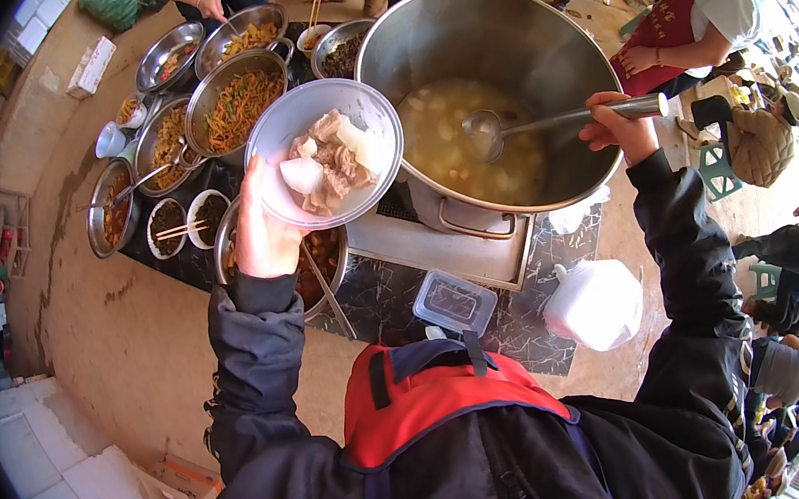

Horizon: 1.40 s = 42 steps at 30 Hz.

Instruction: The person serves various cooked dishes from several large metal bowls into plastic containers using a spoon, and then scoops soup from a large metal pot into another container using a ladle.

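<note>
My left hand [265, 229] holds up a translucent plastic bowl [266, 157] by its rim and side. Chunks of cooked meat [339, 166] and pale white pieces [303, 175], perhaps radish, lie in the bowl. My right hand [618, 126] grips the thick metal handle of a ladle [484, 134] above the right rim of a large stainless steel stockpot [483, 19]. The ladle's head rests at the surface of the yellowish broth [439, 119], where pale pieces show. The bowl is at the pot's left rim, overlapping it in view.
Several steel bowls of food, one with shredded vegetables [246, 110], stand left. A pan with a utensil [325, 289] sits below the bowl. Nearer are a clear plastic container [455, 303] and a white plastic bag [596, 305]. A person in a red apron [665, 25] stands right; another person's hand [210, 7] works opposite.
</note>
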Each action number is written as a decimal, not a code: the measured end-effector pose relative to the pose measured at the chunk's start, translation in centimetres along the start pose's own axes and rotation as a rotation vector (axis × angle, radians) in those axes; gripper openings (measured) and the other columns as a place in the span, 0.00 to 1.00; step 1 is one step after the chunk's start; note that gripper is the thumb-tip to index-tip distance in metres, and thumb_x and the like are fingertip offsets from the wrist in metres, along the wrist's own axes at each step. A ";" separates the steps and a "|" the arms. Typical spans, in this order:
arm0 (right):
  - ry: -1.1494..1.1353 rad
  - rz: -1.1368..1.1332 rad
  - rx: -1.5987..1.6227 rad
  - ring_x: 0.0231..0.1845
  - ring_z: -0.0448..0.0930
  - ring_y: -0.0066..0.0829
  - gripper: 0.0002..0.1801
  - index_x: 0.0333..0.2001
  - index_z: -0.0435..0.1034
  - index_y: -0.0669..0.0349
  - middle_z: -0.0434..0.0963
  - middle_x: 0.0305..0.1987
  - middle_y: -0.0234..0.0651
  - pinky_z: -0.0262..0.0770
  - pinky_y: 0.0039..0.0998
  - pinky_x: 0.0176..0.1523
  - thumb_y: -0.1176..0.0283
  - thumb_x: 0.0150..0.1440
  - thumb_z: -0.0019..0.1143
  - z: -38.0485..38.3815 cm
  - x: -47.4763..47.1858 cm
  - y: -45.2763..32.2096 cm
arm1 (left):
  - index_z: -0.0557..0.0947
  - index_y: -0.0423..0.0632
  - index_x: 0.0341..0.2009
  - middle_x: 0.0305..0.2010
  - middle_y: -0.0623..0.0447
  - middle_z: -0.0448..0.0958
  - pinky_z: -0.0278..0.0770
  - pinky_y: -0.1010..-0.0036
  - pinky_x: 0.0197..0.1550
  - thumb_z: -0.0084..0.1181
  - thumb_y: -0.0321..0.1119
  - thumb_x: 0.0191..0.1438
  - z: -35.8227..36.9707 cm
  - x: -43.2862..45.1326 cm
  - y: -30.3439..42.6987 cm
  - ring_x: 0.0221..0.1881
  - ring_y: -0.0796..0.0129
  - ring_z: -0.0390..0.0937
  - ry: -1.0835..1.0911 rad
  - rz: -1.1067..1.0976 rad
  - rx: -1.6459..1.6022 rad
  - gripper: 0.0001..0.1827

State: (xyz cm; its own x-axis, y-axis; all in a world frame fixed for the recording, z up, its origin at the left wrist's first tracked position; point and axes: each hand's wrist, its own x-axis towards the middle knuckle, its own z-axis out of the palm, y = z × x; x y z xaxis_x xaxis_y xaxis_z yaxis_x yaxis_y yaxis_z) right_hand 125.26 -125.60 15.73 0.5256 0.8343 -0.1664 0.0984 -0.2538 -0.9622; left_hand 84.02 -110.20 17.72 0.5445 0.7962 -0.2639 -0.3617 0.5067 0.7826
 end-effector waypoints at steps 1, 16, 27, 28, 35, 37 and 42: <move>0.008 0.007 0.034 0.26 0.79 0.29 0.12 0.40 0.67 0.64 0.73 0.30 0.36 0.76 0.24 0.24 0.73 0.50 0.49 -0.1 0.4 0.3 | 0.61 0.46 0.56 0.53 0.50 0.66 0.67 0.63 0.50 0.38 0.55 0.54 -0.2 0.1 -0.1 0.52 0.63 0.67 0.001 0.003 -0.004 0.31; 0.292 -0.011 0.328 0.27 0.79 0.28 0.14 0.38 0.69 0.62 0.76 0.29 0.38 0.73 0.21 0.22 0.64 0.52 0.50 -5.3 -2.2 0.1 | 0.61 0.50 0.55 0.49 0.52 0.69 0.75 0.72 0.35 0.37 0.59 0.53 0.5 1.6 0.6 0.44 0.67 0.72 -0.020 0.018 0.092 0.32; 0.300 -0.350 0.292 0.18 0.71 0.09 0.15 0.41 0.65 0.57 0.76 0.28 0.35 0.64 0.08 0.17 0.60 0.55 0.47 -12.1 -5.8 -11.6 | 0.68 0.50 0.47 0.36 0.52 0.73 0.75 0.74 0.24 0.45 0.60 0.49 0.9 3.6 1.0 0.29 0.68 0.75 0.042 -0.088 0.204 0.30; 0.343 -0.310 0.422 0.18 0.71 0.08 0.15 0.42 0.65 0.57 0.76 0.27 0.34 0.63 0.08 0.17 0.60 0.55 0.47 -12.4 -6.8 -13.5 | 0.68 0.50 0.47 0.35 0.52 0.73 0.75 0.74 0.24 0.45 0.61 0.48 1.2 4.1 0.7 0.29 0.68 0.74 0.025 -0.096 0.208 0.30; 0.321 -0.371 0.174 0.16 0.63 0.08 0.19 0.46 0.61 0.63 0.75 0.27 0.35 0.60 0.09 0.18 0.62 0.55 0.47 -14.8 -10.1 -21.5 | 0.67 0.50 0.47 0.39 0.50 0.72 0.76 0.69 0.24 0.43 0.63 0.48 5.0 7.4 -0.4 0.33 0.62 0.74 -0.050 -0.181 0.222 0.32; 0.308 -0.380 0.156 0.16 0.63 0.08 0.20 0.47 0.60 0.63 0.74 0.28 0.35 0.60 0.09 0.18 0.63 0.55 0.47 -14.1 -10.9 -22.2 | 0.67 0.49 0.47 0.39 0.49 0.72 0.76 0.68 0.23 0.43 0.63 0.48 6.3 8.1 -1.0 0.33 0.60 0.74 -0.053 -0.183 0.204 0.33; 0.171 -0.379 0.204 0.21 0.70 0.10 0.19 0.47 0.63 0.62 0.75 0.29 0.39 0.64 0.09 0.23 0.62 0.56 0.45 -9.9 -12.5 -21.7 | 0.67 0.50 0.47 0.39 0.48 0.71 0.76 0.67 0.24 0.45 0.64 0.46 7.2 9.1 -2.2 0.33 0.59 0.73 -0.046 -0.181 0.192 0.34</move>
State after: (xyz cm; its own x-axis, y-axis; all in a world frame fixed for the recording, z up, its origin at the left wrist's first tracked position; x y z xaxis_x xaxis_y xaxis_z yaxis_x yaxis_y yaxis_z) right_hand 124.90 -135.38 40.85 0.6182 0.7526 0.2269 0.1515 0.1692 -0.9739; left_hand 95.23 -106.44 17.64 0.6224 0.6806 -0.3866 -0.1075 0.5635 0.8191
